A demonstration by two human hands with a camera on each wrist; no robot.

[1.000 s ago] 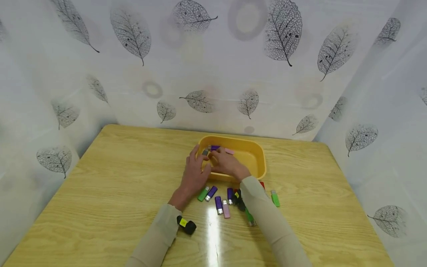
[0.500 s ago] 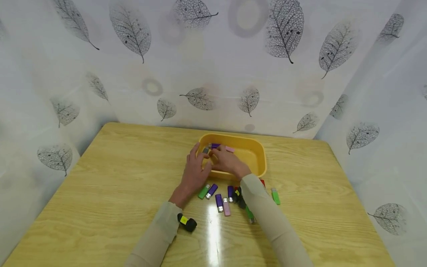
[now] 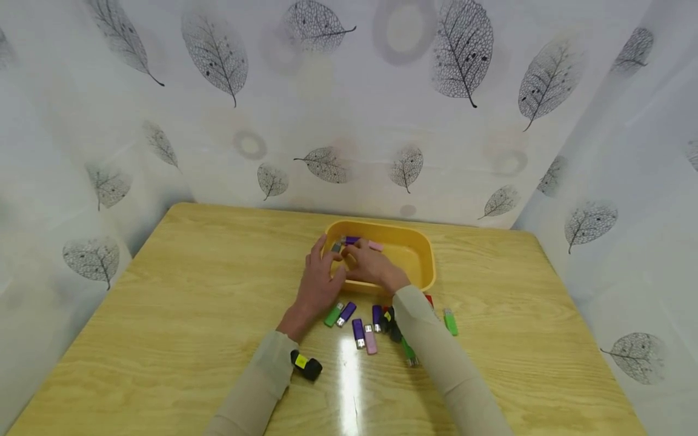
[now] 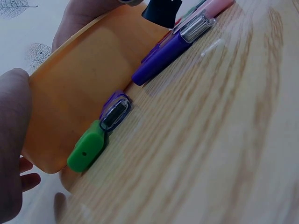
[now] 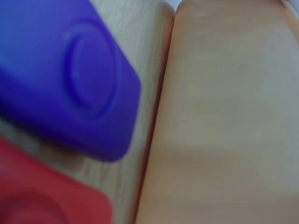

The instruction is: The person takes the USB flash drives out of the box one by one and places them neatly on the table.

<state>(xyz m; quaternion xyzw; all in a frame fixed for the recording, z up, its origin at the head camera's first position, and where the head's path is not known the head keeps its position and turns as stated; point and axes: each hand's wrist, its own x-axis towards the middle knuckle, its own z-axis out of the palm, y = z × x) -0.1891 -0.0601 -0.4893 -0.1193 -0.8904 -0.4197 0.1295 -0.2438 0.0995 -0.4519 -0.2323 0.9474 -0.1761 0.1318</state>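
A yellow tray [image 3: 422,254] stands at the table's back. My left hand [image 3: 318,283] lies over its near left corner, with fingers along the left rim. Reaching over the front wall, my right hand [image 3: 374,266] has its fingers bent down inside, close to the left fingertips. Whatever may be between the fingers of either hand is hidden. Beyond them in the tray lie a purple USB flash drive [image 3: 351,240], a pink one and a small grey one [image 3: 335,247]. Neither wrist view shows the fingertips inside the tray.
Several USB flash drives lie before the tray, including a green one [image 3: 333,315], a pink one [image 3: 371,340] and a light green one [image 3: 449,322]. A red drive [image 5: 51,196] sits beside a purple one [image 5: 93,70] near the tray's wall. A leaf-printed curtain [image 3: 349,109] hangs behind.
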